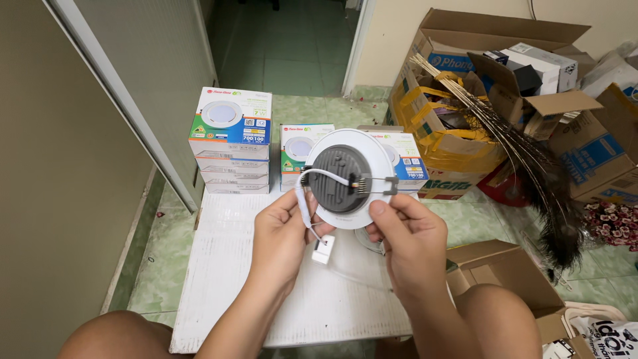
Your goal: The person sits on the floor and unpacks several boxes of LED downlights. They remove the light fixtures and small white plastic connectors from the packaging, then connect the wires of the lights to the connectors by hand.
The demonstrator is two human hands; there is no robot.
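Both my hands hold up a round white recessed ceiling light [345, 174], its dark finned back facing me. My left hand [282, 233] grips the lower left rim, with the thumb on the white cable [304, 203] that loops from the back down to a small white connector [323, 249] hanging below. My right hand [412, 236] grips the lower right rim, its thumb near a thin wire spring clip [379, 186] lying across the back. The light hangs above a white board [226, 279] on the floor.
Stacked white-and-green lamp boxes [231, 139] stand past the board, with two more boxes [302, 149] behind the light. Open cardboard cartons [465, 126] with feathers and clutter fill the right. A small open carton [498, 266] sits by my right knee. A grey door panel [133, 86] is at left.
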